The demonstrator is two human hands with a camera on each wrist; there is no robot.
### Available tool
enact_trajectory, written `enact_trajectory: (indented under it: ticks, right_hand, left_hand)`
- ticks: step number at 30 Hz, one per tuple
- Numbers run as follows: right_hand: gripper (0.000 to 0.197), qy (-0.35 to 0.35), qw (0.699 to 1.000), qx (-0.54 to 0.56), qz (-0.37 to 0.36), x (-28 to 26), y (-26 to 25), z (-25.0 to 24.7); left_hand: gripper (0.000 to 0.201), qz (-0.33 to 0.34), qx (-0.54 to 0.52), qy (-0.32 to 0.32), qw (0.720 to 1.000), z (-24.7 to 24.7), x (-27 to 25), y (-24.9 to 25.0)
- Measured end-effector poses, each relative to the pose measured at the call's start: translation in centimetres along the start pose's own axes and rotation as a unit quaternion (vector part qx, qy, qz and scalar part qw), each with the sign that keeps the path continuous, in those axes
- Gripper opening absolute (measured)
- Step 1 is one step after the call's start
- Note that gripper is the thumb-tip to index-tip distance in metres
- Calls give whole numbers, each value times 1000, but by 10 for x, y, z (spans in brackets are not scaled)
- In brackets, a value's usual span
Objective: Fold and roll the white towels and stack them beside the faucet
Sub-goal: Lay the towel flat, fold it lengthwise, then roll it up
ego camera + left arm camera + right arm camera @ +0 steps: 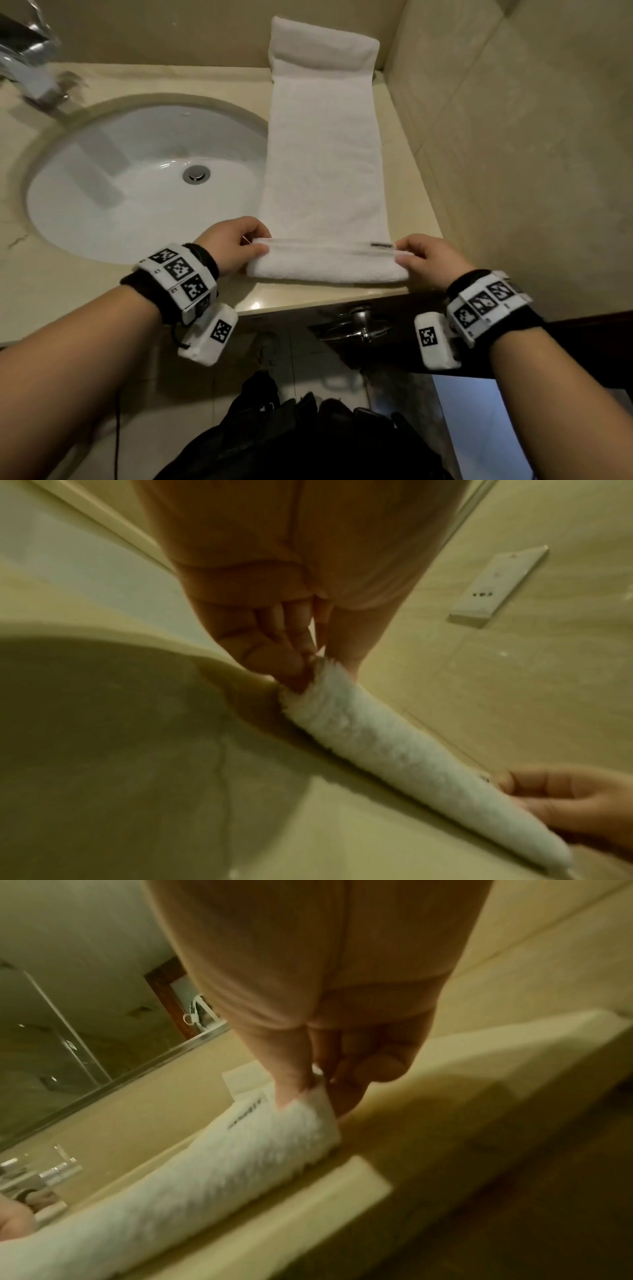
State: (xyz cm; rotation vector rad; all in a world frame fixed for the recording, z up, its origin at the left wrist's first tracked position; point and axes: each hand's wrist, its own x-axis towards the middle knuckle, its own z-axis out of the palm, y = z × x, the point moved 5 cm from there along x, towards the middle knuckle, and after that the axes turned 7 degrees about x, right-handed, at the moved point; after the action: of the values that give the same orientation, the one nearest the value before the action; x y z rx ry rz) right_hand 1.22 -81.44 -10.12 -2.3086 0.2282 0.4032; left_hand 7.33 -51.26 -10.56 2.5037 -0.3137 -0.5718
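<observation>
White terry towel (pixel 323 164) lies lengthwise on beige stone desk (pixel 407 164), 3 o'clock of oval white sink (pixel 102 219); near end rolled. Left hand (pixel 231 245) & right hand (pixel 428 260) each pinch a roll end.

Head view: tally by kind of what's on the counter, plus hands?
White terry towels: 1, long folded strip, near end rolled
White oval sink basins: 1
Chrome faucets: 1
Hands gripping the roll: 2, left, right
Total: 5
</observation>
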Motion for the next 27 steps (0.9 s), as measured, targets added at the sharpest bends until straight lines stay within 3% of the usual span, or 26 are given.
enact_trajectory:
  ticks: [4,8,11,13,15,17,20,22,24,27]
  right_hand:
    - [18,46,995,-75,53,11,5,7]
    - [22,117,974,-189,-40,3,-16,10]
    - [15,60,980,-147,-122,-7,-29,28]
    - [27,-15,973,-167,-155,-9,-33,43]
    - [42,-51,955,-233,-178,-6,-34,50]
    - [46,-43,942,-269,-194,-3,-37,51]
    - [37,-20,936,-278,-213,3,-44,48]
    - [33,-19,953,-240,-187,9,-46,41]
    - [29,-19,974,-184,-134,18,-45,31]
    - [29,-25,992,-117,-29,36,-40,21]
  left_hand:
    - [17,2,84,28,996,6,10,6]
    - [14,67,148,65,985,7,7,15]
    - [15,114,187,37,975,10,2,19]
    - [20,119,202,9,972,9,0,18]
    - [40,130,246,-39,960,10,-2,14]
    - [53,155,312,-67,935,9,-5,11]
    - [45,206,367,-46,906,7,-5,13]
    - [31,195,332,-38,922,2,-2,15]
    - [15,138,247,-44,958,-7,4,11]
    - [16,54,156,-48,985,-16,17,0]
